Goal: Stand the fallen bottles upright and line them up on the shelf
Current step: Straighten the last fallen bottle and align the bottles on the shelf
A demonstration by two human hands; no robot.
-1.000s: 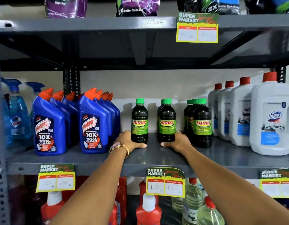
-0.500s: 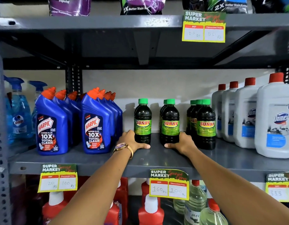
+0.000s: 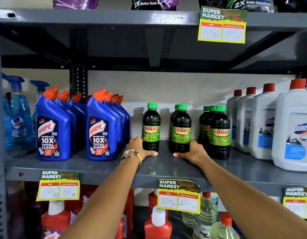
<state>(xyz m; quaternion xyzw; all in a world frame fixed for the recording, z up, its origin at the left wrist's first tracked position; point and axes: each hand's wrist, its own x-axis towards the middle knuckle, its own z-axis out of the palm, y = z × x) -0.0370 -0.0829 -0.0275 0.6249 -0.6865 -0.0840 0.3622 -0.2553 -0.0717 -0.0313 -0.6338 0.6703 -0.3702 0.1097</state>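
Dark Sunny bottles with green caps stand upright on the grey middle shelf (image 3: 166, 168) in three short rows. My left hand (image 3: 138, 149), with a gold watch on the wrist, curls around the base of the single left bottle (image 3: 151, 126), thumb lying along its front. My right hand (image 3: 195, 151) wraps the base of the front bottle of the middle row (image 3: 181, 129) from the right, thumb in front. The right row (image 3: 220, 132) stands untouched, close beside my right hand. No bottle lies on its side in view.
Blue Harpic bottles (image 3: 99, 131) stand close to the left of my left hand, with Colin sprays (image 3: 18, 121) beyond them. White Domex jugs (image 3: 294, 131) fill the right. Price tags hang on the shelf edges. Red and clear bottles stand on the shelf below.
Both hands stay at the bases of the same two bottles. Only the view has shifted slightly; the bottles stand where they were.
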